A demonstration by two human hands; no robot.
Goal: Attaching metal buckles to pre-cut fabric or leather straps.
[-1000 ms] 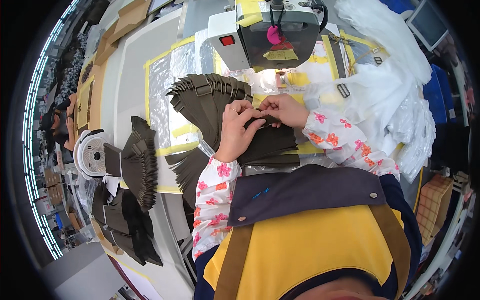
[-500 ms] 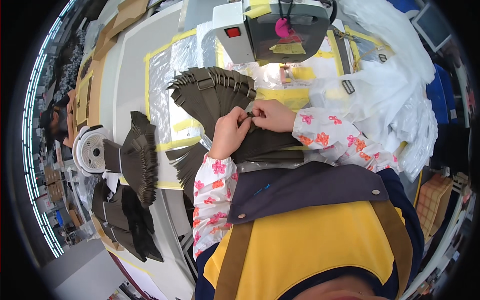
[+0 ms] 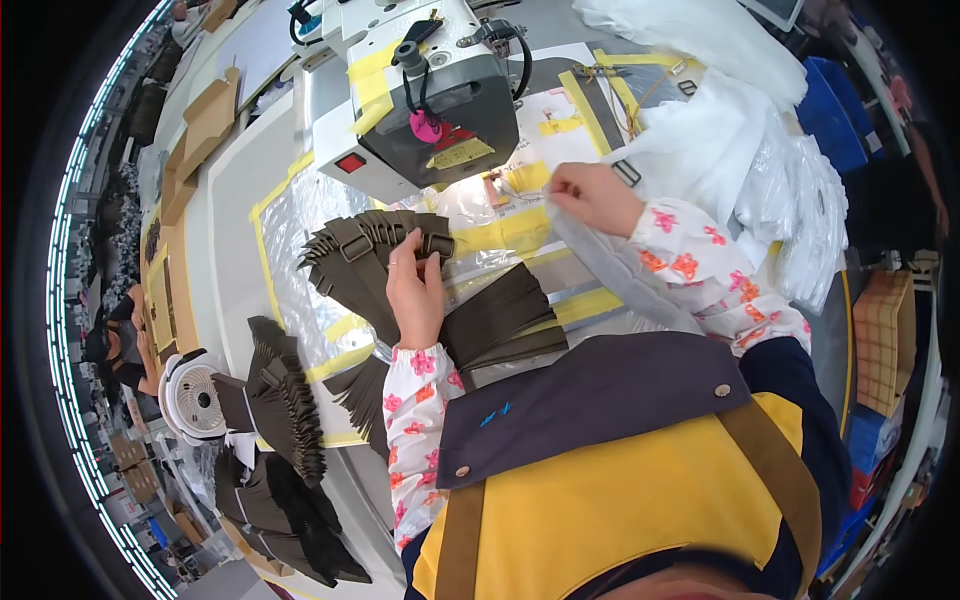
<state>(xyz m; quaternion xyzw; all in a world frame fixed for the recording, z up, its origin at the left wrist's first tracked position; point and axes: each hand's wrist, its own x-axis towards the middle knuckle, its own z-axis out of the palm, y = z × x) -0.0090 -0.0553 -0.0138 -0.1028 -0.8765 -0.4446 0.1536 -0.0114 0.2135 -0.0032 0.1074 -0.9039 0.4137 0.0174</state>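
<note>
A fanned bundle of dark olive webbing straps (image 3: pixel 375 285) with buckles along its far end lies on the table in front of me. My left hand (image 3: pixel 415 295) rests on its right side, fingers stretched toward the buckles and thumb apart. To the right, my right hand (image 3: pixel 597 198) is raised with its fingers pinched on the edge of a translucent plastic bag (image 3: pixel 605 265). The bag hangs down toward my forearm. More of the straps' loose ends (image 3: pixel 500 315) spread out right of my left wrist.
A sewing machine (image 3: pixel 435 130) stands beyond the straps. Further strap bundles (image 3: pixel 280 400) lie at the left, beside a white fan (image 3: pixel 195 398). Crumpled clear plastic bags (image 3: pixel 740 150) pile up at the right. Loose buckles (image 3: pixel 627 173) lie near my right hand. Another person (image 3: pixel 125 335) sits at far left.
My hands were together over a small dark piece at the straps; they have parted. The left has moved left onto the bundle; the right has moved right and taken hold of the plastic bag.
</note>
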